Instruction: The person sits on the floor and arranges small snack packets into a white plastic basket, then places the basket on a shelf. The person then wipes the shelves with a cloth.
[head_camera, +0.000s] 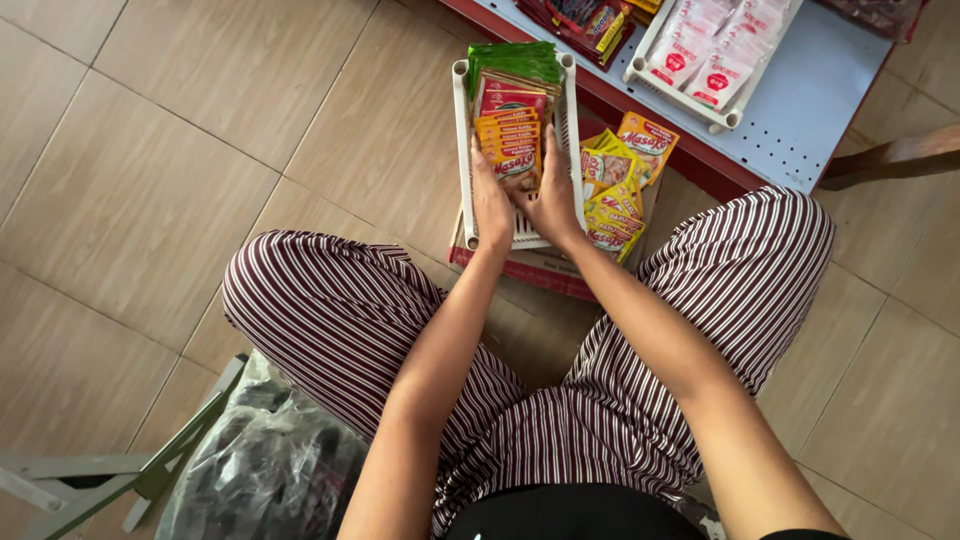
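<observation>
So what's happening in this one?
A person sits over a tiled floor, both hands in a white plastic tray of small sachets. The left hand and right hand press against the row of orange sachets at the near end; green packets fill the far end. The tray rests on a cardboard box, with loose yellow sachets beside it. A second white tray of white sachets sits on the blue shelf.

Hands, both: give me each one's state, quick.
Left hand: fingers pressed on the orange sachets in the white plastic basket.
Right hand: fingers on the same sachets; grip cannot be told.
</observation>
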